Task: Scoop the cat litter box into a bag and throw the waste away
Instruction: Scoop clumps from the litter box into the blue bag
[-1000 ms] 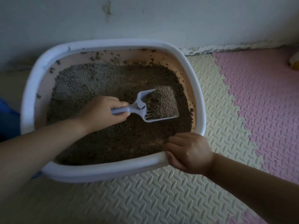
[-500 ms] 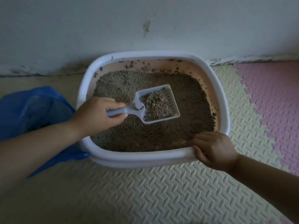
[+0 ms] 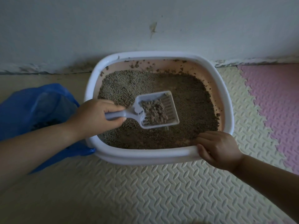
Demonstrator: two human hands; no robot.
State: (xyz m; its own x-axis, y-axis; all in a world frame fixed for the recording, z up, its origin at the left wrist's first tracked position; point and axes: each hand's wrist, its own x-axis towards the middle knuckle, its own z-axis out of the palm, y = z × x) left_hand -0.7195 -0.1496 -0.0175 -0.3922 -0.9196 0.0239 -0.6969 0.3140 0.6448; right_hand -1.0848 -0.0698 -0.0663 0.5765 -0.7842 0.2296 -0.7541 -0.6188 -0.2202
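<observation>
A white-rimmed litter box [image 3: 145, 155] with pink inner walls sits against the wall, filled with grey-brown litter [image 3: 192, 101]. My left hand [image 3: 95, 116] grips the handle of a pale slotted scoop [image 3: 169, 102], held above the litter with a clump of litter in its bowl; a few grains fall from its near edge. My right hand [image 3: 217, 148] grips the box's near right rim. An open blue plastic bag [image 3: 32, 105] lies left of the box, with some dark litter inside.
The box stands on cream foam floor mats [image 3: 161, 191]. Pink mats [image 3: 275, 97] lie to the right. A grey wall [image 3: 129, 29] with a flaking base runs behind the box.
The scoop has lifted a little and holds less litter, which has sifted through its slots. The view has pulled back and shifted, bringing the blue bag into sight. My right hand stays on the rim.
</observation>
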